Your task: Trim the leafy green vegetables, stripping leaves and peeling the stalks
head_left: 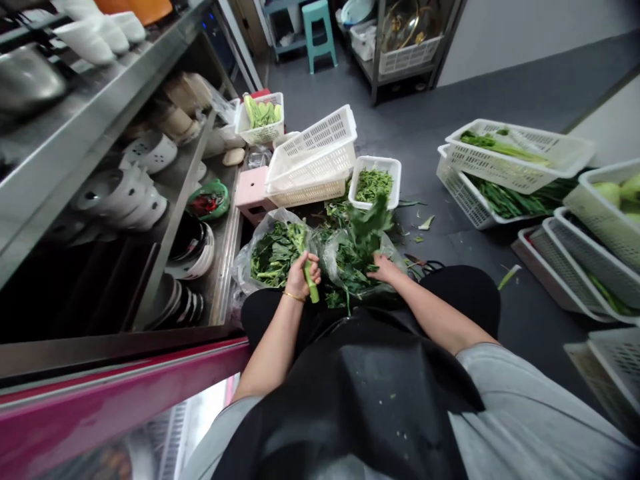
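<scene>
Grey floor point(415, 120), steel shelving point(107, 103) (greens point(313, 291) in hands point(301, 275))

1 head camera looks forward and down, close above the apron point(375, 387).

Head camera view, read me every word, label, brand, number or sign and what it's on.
No readable text anywhere.
Plastic bags, black apron and teal stool: no legible lettering.
Small blue lights, upper left: too blurred to tell whether they form characters.
</scene>
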A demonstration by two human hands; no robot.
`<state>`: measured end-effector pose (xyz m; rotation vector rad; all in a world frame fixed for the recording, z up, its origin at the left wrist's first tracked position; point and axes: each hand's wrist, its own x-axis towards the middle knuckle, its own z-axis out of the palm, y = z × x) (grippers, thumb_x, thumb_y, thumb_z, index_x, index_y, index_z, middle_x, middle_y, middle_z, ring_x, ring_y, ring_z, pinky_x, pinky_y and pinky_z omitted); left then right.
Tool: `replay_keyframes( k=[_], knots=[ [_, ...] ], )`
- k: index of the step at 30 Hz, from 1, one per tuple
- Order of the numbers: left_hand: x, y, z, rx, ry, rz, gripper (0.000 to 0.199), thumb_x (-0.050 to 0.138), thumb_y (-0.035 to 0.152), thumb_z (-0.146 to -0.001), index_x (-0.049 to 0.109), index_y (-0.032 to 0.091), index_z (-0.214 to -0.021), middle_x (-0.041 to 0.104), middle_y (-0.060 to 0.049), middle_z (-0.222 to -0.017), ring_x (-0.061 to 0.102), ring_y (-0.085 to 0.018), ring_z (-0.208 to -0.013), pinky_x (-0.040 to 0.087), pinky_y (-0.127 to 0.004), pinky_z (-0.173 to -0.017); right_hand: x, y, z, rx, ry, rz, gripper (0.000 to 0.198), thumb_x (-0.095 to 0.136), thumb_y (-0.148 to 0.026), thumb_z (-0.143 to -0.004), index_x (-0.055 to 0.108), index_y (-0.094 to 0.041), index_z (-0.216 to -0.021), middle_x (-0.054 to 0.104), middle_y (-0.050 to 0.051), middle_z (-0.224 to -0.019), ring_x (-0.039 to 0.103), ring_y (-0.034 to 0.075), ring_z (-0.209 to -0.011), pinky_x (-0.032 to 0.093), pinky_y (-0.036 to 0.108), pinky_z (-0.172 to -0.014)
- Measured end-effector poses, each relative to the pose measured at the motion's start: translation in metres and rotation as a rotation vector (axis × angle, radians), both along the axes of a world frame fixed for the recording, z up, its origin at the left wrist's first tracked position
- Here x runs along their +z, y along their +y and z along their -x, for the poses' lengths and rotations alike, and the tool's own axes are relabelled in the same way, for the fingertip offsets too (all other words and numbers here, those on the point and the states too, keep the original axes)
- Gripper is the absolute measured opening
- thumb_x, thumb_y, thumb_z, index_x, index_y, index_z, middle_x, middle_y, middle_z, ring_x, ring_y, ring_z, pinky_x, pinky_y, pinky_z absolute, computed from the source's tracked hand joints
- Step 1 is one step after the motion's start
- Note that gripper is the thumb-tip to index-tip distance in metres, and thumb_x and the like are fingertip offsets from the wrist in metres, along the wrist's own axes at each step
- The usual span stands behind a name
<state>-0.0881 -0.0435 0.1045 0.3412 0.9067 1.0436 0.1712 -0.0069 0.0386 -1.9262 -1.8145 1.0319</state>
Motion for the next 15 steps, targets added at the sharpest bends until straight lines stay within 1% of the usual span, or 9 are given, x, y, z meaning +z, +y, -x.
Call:
replay_keyframes(
  k=[2,4,6,8,10,11,13,14,15],
  knots=[
    [0.004,0.000,-0.002,-0.101,-0.066,-0.040,0.043,0.044,0.057,-0.085,0.056,0.016,-0.080,0.032,0.006,-0.044,0.028,-0.007,-0.032,0.027,-0.019,-0.032,0.005,0.005,0.000,-0.010,-0.001,0.035,0.048,0.076,-0.028,-0.063,0.059,-0.006,-0.103,0.057,0.028,-0.112,0.060,0.036,-0.098,0.046,0.042,-0.080],
    [0.008,-0.001,-0.004,-0.166,-0.112,-0.065,0.050,0.036,0.062,-0.086,0.056,0.017,-0.082,0.034,0.005,-0.044,0.027,-0.008,-0.032,0.026,-0.019,-0.031,0.022,0.015,0.010,0.006,0.068,0.031,0.036,0.067,-0.037,-0.075,0.061,-0.010,-0.098,0.062,0.022,-0.105,0.064,0.029,-0.086,0.048,0.036,-0.072],
    [0.012,-0.003,-0.009,-0.207,-0.135,-0.055,0.052,0.033,0.064,-0.086,0.055,0.017,-0.080,0.034,0.005,-0.044,0.027,-0.007,-0.031,0.026,-0.019,-0.030,0.046,0.027,0.031,0.083,0.286,0.058,0.035,0.055,-0.046,-0.084,0.062,-0.015,-0.097,0.066,0.014,-0.094,0.064,0.020,-0.071,0.047,0.028,-0.060],
    [0.015,-0.006,-0.017,-0.245,-0.148,-0.029,0.052,0.032,0.065,-0.086,0.054,0.018,-0.078,0.033,0.005,-0.044,0.028,-0.008,-0.031,0.026,-0.019,-0.030,0.071,0.033,0.055,0.176,0.557,0.095,0.037,0.054,-0.051,-0.083,0.062,-0.016,-0.092,0.067,0.007,-0.080,0.060,0.014,-0.058,0.043,0.023,-0.049],
    [0.018,-0.010,-0.026,-0.268,-0.161,-0.031,0.052,0.032,0.065,-0.086,0.053,0.018,-0.078,0.032,0.005,-0.043,0.028,-0.008,-0.030,0.026,-0.019,-0.029,0.089,0.030,0.077,0.207,0.708,0.077,0.035,0.059,-0.050,-0.078,0.060,-0.015,-0.077,0.063,0.003,-0.064,0.054,0.012,-0.049,0.039,0.022,-0.045],
    [0.019,-0.011,-0.029,-0.261,-0.161,-0.040,0.052,0.031,0.064,-0.086,0.053,0.018,-0.078,0.032,0.005,-0.043,0.028,-0.008,-0.030,0.026,-0.019,-0.029,0.096,0.024,0.085,0.198,0.704,0.023,0.034,0.060,-0.048,-0.078,0.058,-0.016,-0.070,0.060,0.002,-0.058,0.052,0.011,-0.047,0.039,0.023,-0.046],
    [0.021,-0.013,-0.034,-0.241,-0.118,-0.045,0.051,0.032,0.063,-0.087,0.053,0.017,-0.076,0.032,0.006,-0.042,0.027,-0.007,-0.030,0.026,-0.019,-0.030,0.104,0.003,0.094,0.167,0.628,-0.168,0.034,0.057,-0.046,-0.081,0.055,-0.017,-0.062,0.058,0.002,-0.055,0.050,0.011,-0.050,0.040,0.024,-0.052],
    [0.022,-0.013,-0.035,-0.208,-0.062,-0.044,0.050,0.036,0.062,-0.086,0.053,0.017,-0.074,0.033,0.006,-0.042,0.027,-0.007,-0.030,0.026,-0.020,-0.030,0.106,-0.010,0.095,0.198,0.588,-0.276,0.034,0.055,-0.045,-0.082,0.056,-0.017,-0.062,0.059,0.003,-0.059,0.052,0.012,-0.054,0.042,0.025,-0.056],
    [0.022,-0.013,-0.036,-0.155,0.017,-0.047,0.048,0.041,0.061,-0.085,0.052,0.016,-0.071,0.035,0.006,-0.043,0.029,-0.006,-0.031,0.027,-0.019,-0.032,0.108,-0.023,0.094,0.270,0.555,-0.371,0.032,0.055,-0.044,-0.083,0.058,-0.018,-0.064,0.061,0.004,-0.064,0.054,0.013,-0.060,0.042,0.025,-0.061]
  ],
)
